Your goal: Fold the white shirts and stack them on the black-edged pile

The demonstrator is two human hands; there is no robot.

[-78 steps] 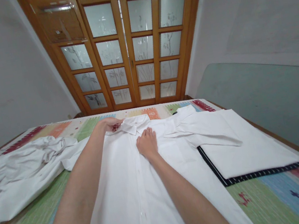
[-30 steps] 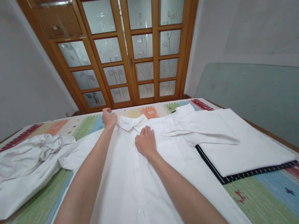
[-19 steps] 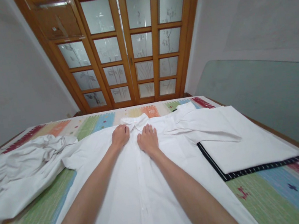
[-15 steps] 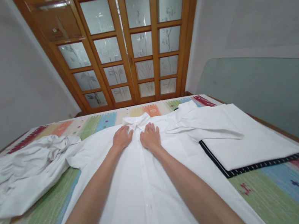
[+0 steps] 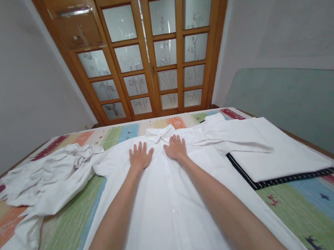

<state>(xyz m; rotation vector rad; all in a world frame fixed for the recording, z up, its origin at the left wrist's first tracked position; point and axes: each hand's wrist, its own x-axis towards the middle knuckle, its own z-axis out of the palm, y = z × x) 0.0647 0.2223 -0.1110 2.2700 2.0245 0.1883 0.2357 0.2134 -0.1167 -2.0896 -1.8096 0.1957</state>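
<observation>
A white button-front shirt (image 5: pixel 156 213) lies spread face up, its collar (image 5: pixel 159 134) at the far end. My left hand (image 5: pixel 140 156) rests palm down on the shirt's upper chest, left of the button strip, with its fingers spread. On the other side, my right hand (image 5: pixel 176 147) lies on the cloth just below the collar, fingers stretched out. Neither hand grips the fabric. The shirt's right-hand sleeve (image 5: pixel 237 140) reaches over a folded white cloth with a black edge (image 5: pixel 283 160).
A crumpled white garment (image 5: pixel 56 174) lies at the left, touching the shirt's left sleeve. Underneath is a striped, colourful cover (image 5: pixel 75 227). Beyond the far edge stand wooden doors with glass panes (image 5: pixel 148 55). A pale green panel (image 5: pixel 296 106) leans along the right wall.
My left hand has shifted left, away from the collar, and its fingers have spread. My right hand stays near the collar, its fingers flatter. The view has turned slightly left.
</observation>
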